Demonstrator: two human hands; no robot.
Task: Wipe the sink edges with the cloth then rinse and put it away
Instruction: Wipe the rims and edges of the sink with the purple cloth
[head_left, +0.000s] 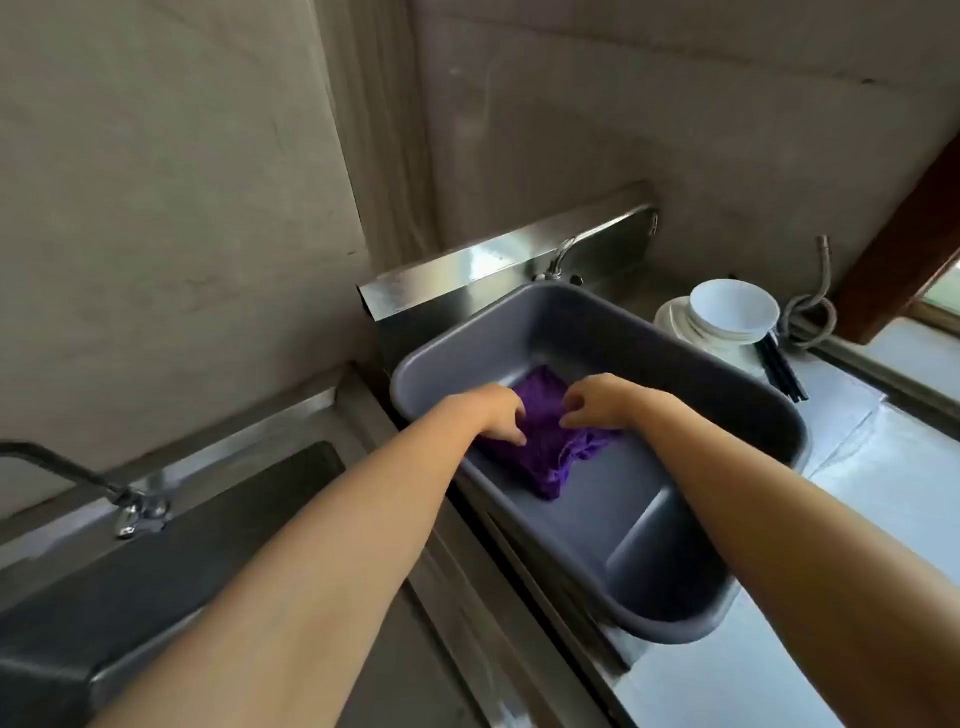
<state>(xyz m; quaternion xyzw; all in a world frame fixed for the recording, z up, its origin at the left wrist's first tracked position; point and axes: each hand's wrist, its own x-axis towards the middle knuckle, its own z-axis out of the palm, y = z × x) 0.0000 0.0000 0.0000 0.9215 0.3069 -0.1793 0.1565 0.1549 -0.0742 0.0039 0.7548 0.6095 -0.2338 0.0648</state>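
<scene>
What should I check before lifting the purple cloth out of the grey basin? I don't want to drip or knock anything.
1. Both hands on the cloth: ok. Left hand and right hand both rest on the purple cloth; whether they grip it: cannot tell.
2. Cloth wholly inside the grey basin: ok.
3. Water in the basin: cannot tell.
4. Tap behind the basin off: ok, no stream visible.
5. White bowls away from the arms: ok, they stand beyond the basin's right rim.
6. Basin seated steadily: cannot tell.
</scene>
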